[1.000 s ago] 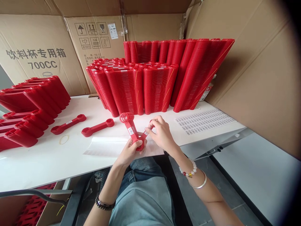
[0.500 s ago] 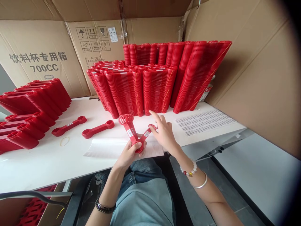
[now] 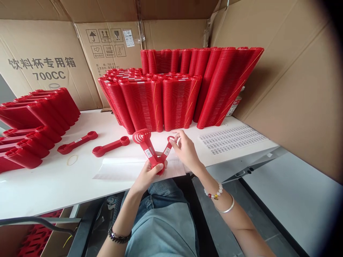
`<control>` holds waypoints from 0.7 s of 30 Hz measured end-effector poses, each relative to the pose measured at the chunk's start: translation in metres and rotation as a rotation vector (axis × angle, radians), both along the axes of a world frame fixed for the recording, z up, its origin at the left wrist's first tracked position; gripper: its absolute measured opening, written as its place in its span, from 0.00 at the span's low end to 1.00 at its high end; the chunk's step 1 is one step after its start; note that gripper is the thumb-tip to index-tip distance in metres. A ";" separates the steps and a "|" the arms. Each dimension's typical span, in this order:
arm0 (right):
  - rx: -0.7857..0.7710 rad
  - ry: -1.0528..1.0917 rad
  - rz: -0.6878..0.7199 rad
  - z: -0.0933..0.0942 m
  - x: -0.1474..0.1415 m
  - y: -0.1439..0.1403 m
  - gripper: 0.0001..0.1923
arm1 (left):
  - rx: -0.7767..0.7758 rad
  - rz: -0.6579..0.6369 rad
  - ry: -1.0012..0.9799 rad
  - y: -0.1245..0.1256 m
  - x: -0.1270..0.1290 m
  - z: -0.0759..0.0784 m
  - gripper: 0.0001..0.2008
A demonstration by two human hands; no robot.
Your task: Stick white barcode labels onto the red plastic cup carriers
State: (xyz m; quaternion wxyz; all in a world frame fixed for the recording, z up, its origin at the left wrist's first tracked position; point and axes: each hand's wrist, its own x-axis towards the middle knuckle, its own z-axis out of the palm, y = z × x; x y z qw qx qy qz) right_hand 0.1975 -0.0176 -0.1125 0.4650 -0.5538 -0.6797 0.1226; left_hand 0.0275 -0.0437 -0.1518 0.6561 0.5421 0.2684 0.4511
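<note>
My left hand (image 3: 152, 172) is closed round the lower ends of several red plastic bars with ring ends, held just above the table's front edge. Most of these bars (image 3: 145, 143) fan out together toward the upper left, with a white barcode label on the front one. A single labelled bar (image 3: 167, 149) splays off to the right. At its ring end, the thumb and fingertips of my right hand (image 3: 186, 148) are pinched. Behind my hands stand tall nested stacks of the same red bars (image 3: 144, 103).
Two loose red bars (image 3: 77, 142) and a rubber band (image 3: 72, 160) lie on the white table (image 3: 66, 189). More red stacks (image 3: 40, 114) stand at the left. A printed label sheet (image 3: 233, 139) lies right, backing paper (image 3: 115, 169) in front. Cardboard (image 3: 171, 34) walls the back.
My right hand has drawn its extended index finger back and now pinches the ring end of the right bar. That bar has tilted a little more upright. My left hand keeps its hold.
</note>
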 end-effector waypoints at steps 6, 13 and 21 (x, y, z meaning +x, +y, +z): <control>0.137 0.079 -0.044 0.015 0.008 -0.005 0.12 | 0.149 0.038 0.008 -0.005 0.003 0.000 0.16; 0.284 0.148 0.009 0.029 0.005 -0.022 0.08 | 0.155 0.095 0.029 -0.011 0.007 -0.002 0.15; 0.314 -0.113 0.033 0.035 -0.001 -0.040 0.14 | 0.320 -0.048 0.430 -0.026 0.004 0.018 0.07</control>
